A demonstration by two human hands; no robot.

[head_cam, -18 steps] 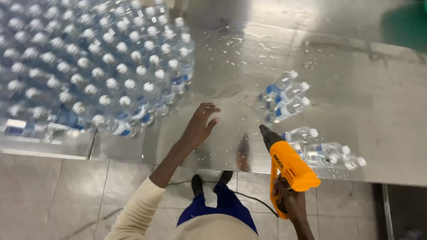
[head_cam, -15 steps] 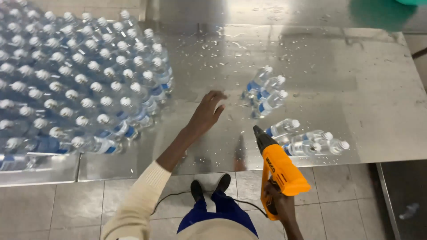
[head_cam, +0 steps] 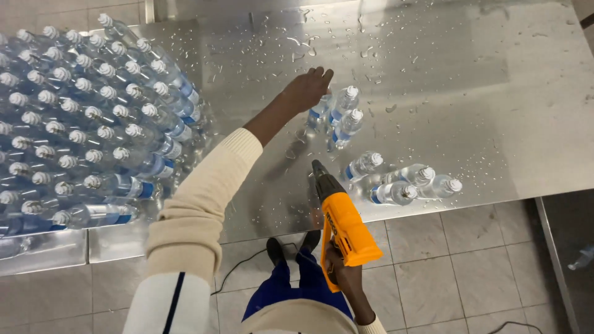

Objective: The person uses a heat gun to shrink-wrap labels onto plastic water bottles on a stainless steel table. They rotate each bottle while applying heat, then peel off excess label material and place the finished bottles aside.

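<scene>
Reaching farther now, the left hand (head_cam: 306, 88) has moved from the bare wet metal onto the three water bottles (head_cam: 339, 114) standing in a small group. Its grip is loose, fingers spread over the nearest cap and not yet closed on it. The right hand (head_cam: 345, 275) is closed tight on the handle of an orange heat gun (head_cam: 341, 222), whose nose points at those bottles from just below them. More water bottles lying on their sides (head_cam: 402, 182) are just to the right of the gun's nose. A big crowd of wrapped bottles (head_cam: 80, 124) stands well to its left. All sit on a steel surface (head_cam: 482, 86) dotted with drops. These bottles look full, so a bit heavy, and wet and slippery; holding one round the middle seems safest.
</scene>
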